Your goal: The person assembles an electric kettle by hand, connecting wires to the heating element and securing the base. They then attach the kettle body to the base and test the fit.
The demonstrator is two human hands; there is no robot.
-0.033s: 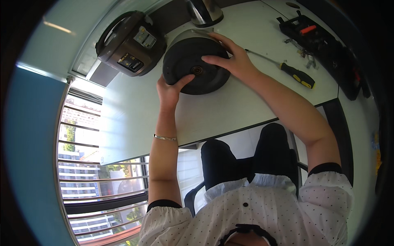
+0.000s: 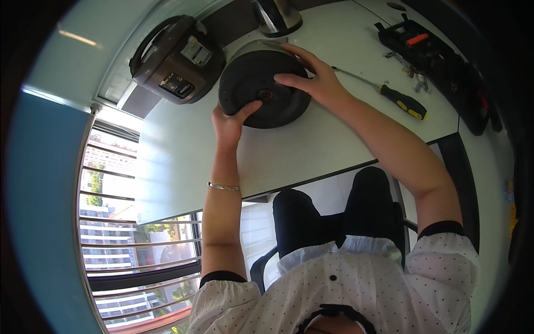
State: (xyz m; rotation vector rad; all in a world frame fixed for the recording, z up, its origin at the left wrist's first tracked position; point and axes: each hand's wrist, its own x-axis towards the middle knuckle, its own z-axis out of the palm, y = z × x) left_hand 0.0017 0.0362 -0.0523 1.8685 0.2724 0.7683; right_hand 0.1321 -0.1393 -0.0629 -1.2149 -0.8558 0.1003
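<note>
An electric kettle (image 2: 245,83) is tipped so that its round black underside faces me, with a ringed socket near the middle. Part of its silver body shows behind the far edge. My left hand (image 2: 229,119) grips the lower left rim, its thumb lying on the underside close to the socket; its other fingers are hidden behind. From the right, my right hand (image 2: 317,78) clasps the kettle, thumb across the underside and fingers on the silver body. A screwdriver (image 2: 403,103) with a black and yellow handle lies on the white table (image 2: 311,150), right of my right hand.
A brown pressure cooker (image 2: 178,61) stands left of the kettle. Behind is a shiny metal vessel (image 2: 275,18) with a dark base. At the right lie a black tool case (image 2: 439,67) and small metal pieces (image 2: 409,69). A barred window (image 2: 133,245) is at lower left.
The kettle's underside has shifted very slightly to the left, with both hands still gripping it. Nothing else has visibly moved.
</note>
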